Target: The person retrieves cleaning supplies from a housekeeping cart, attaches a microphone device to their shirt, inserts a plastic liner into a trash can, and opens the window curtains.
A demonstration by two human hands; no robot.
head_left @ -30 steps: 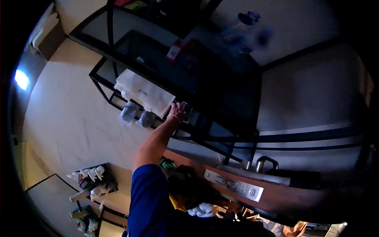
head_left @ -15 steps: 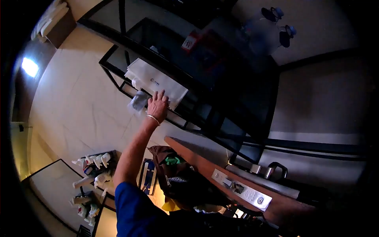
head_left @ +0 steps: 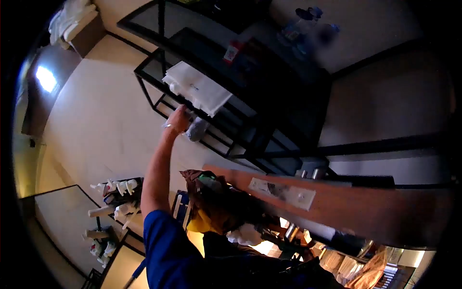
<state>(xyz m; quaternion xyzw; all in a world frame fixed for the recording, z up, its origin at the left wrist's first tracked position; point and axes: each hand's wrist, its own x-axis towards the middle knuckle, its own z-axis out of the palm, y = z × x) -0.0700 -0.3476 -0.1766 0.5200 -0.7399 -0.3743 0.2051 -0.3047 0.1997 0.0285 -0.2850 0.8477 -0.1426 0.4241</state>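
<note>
My left hand (head_left: 179, 119) reaches out to the front edge of a black metal shelf rack, fingers curled closed. A small translucent grey-white plastic bag (head_left: 196, 129) hangs against the fingers, and the hand seems to grip its upper part; the fingertips are hidden. Just above lies a stack of flat white bags (head_left: 199, 89) with small dark print, resting on the rack (head_left: 149, 96). A light band circles my left wrist. Nowhere in view is my right hand.
A wooden door edge with a metal lock plate (head_left: 284, 192) crosses the right. Beside my arm is a dark bag (head_left: 224, 197) with yellow and green in it. Spray bottles (head_left: 120, 190) hang at lower left. Water bottles (head_left: 301, 31) and a red box (head_left: 233, 52) sit on the rack.
My left hand has left the white bags' surface, moving down and left, and its fingers have closed. The plastic bag, formerly left of the hand, is now to its right. The door edge has swung.
</note>
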